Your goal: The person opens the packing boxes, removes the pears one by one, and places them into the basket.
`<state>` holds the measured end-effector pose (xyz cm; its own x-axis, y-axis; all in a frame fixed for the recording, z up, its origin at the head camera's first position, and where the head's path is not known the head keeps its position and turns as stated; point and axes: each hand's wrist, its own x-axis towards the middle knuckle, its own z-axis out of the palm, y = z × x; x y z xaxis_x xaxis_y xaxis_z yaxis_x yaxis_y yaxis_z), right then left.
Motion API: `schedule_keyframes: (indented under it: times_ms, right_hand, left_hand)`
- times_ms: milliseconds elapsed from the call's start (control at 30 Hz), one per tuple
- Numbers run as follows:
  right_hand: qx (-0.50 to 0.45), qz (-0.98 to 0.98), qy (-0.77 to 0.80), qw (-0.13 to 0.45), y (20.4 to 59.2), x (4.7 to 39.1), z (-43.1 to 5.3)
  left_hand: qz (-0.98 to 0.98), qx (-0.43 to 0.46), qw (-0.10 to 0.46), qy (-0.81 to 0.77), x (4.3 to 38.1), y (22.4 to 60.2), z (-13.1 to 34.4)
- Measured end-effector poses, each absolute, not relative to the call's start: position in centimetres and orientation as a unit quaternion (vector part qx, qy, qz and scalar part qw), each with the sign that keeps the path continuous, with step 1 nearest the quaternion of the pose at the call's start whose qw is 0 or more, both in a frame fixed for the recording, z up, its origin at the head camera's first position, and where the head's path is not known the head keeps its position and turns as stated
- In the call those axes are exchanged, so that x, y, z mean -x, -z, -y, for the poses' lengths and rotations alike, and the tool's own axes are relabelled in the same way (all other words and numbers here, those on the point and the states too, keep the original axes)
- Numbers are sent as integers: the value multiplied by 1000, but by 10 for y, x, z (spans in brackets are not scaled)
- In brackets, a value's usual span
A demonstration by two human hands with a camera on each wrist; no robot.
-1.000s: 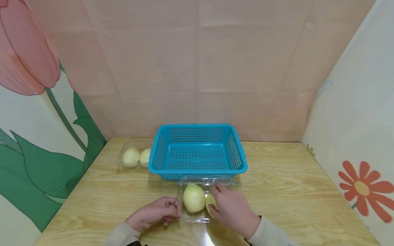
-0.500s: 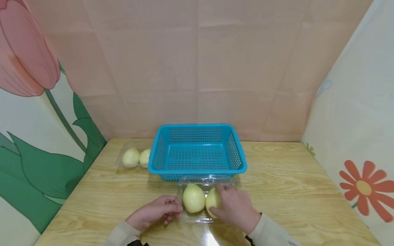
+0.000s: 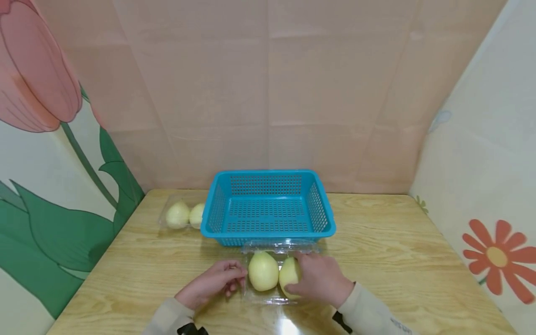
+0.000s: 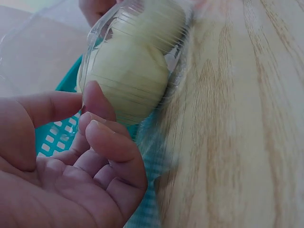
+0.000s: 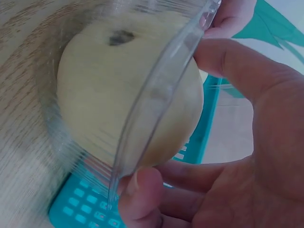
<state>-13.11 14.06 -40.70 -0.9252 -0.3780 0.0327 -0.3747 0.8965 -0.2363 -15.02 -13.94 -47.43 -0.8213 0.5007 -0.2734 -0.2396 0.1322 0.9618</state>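
A clear plastic clamshell box (image 3: pixel 272 300) lies opened in front of the blue basket, holding two pale yellow-green pears side by side. My left hand (image 3: pixel 217 283) pinches the box's left rim between thumb and index finger, beside the left pear (image 3: pixel 263 271). The other fingers curl loosely below, as the left wrist view shows. Around the right pear (image 5: pixel 128 95) my right hand (image 3: pixel 321 279) has its thumb on the near side and its fingers on the far side, gripping it inside the box. The right hand covers part of that pear and the box's right end.
The blue perforated basket (image 3: pixel 268 239) stands right behind the box, with no fruit in it. Left of it, a second clear box (image 3: pixel 162 218) holds pears (image 3: pixel 177 215), partly hidden by the basket. The wooden table (image 3: pixel 398 260) ends at a pinkish backdrop.
My right hand has shifted slightly right and lower, settling round the right pear, more of which showed half a second ago. The left hand stays at the box rim.
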Motion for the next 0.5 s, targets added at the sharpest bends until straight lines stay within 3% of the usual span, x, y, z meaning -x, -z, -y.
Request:
schedule_keyframes:
  times_ms: [500]
  right_hand:
    - [185, -973, 127, 58, 404, 138, -141]
  left_hand:
    - [-706, -89, 282, -643, 153, 474, 138]
